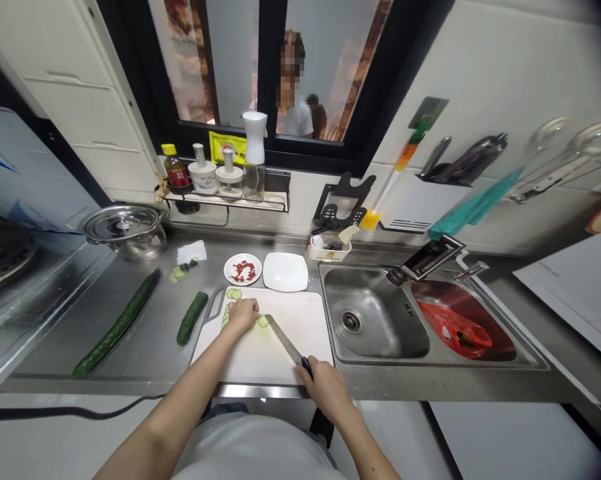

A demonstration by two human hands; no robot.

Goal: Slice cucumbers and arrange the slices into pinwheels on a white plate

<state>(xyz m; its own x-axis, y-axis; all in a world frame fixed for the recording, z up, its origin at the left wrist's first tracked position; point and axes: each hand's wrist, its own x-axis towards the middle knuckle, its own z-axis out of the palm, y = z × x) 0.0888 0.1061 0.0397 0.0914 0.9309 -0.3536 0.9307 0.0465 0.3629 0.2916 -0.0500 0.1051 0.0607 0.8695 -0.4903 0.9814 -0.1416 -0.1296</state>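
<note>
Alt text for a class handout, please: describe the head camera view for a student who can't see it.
A person's right hand holds a knife over a white cutting board, the left hand beside cucumber slices. Left of the board lie a long cucumber and a shorter cucumber; to its right is a double sink.

Pale green slice [263, 321], white board [305, 320]

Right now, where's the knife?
In the head view, the knife is in the right hand, over the right side of the white cutting board, its tip beside a pale green slice.
</note>
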